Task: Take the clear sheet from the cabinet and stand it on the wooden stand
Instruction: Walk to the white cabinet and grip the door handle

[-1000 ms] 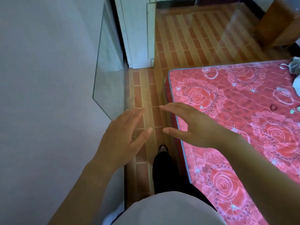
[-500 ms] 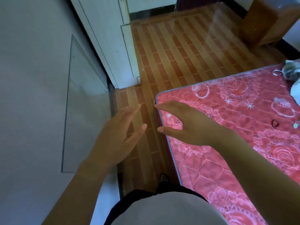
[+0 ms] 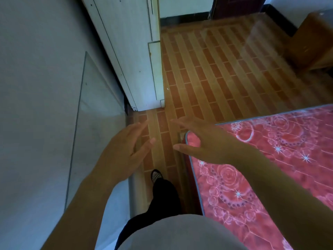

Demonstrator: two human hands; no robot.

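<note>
The clear sheet (image 3: 93, 114) floats tilted in front of me; its left edge runs as a thin line down the grey wall, and glare shows on it at the upper right. My left hand (image 3: 122, 152) and my right hand (image 3: 203, 141) look hazy through it. Their fingers are spread flat against the pane, backs toward me, carrying it a short gap apart. A brown wooden piece (image 3: 313, 42), perhaps the wooden stand, sits on the floor at the far right. The white cabinet (image 3: 126, 51) stands ahead on the left.
A red rose-patterned mattress (image 3: 270, 168) fills the right side, its corner just under my right hand. A narrow strip of brick-patterned floor (image 3: 207, 78) runs between it and the grey wall (image 3: 36, 105). My foot (image 3: 156, 175) is on that strip.
The view has swung right and forward along the gap. The sheet's left edge slid left across the wall, and the mattress corner dropped back toward me. My hands keep the same spread pose.
</note>
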